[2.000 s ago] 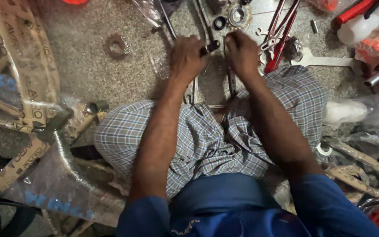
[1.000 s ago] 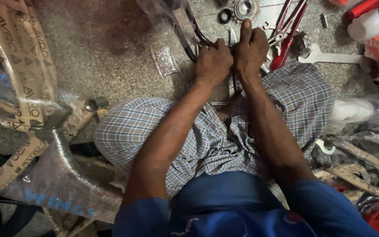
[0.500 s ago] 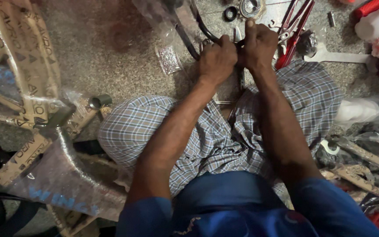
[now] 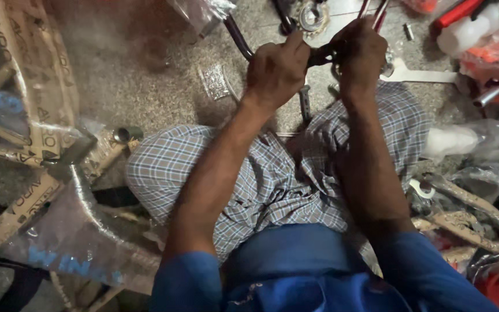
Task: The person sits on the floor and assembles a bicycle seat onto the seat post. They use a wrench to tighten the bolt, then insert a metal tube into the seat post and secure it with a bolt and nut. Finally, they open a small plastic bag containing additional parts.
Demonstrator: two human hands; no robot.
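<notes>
My left hand (image 4: 275,72) and my right hand (image 4: 360,55) are side by side above my knees, both closed around a dark curved metal bar (image 4: 237,36) that runs up to the left between them. A short dark stem of the same part (image 4: 305,104) hangs down under the hands. What lies inside the fists is hidden. My legs in checked cloth (image 4: 272,179) are folded under my arms.
A bicycle frame wrapped in paper and plastic (image 4: 47,167) lies at the left. A toothed sprocket (image 4: 308,16), a flat white spanner (image 4: 423,75), red-handled tools (image 4: 463,8), a white bottle (image 4: 469,32) and bagged parts (image 4: 463,202) crowd the floor ahead and right.
Both hands have come closer together on the dark bar and lifted it a little toward the top of the view. The camera has tilted, so the floor parts sit higher.
</notes>
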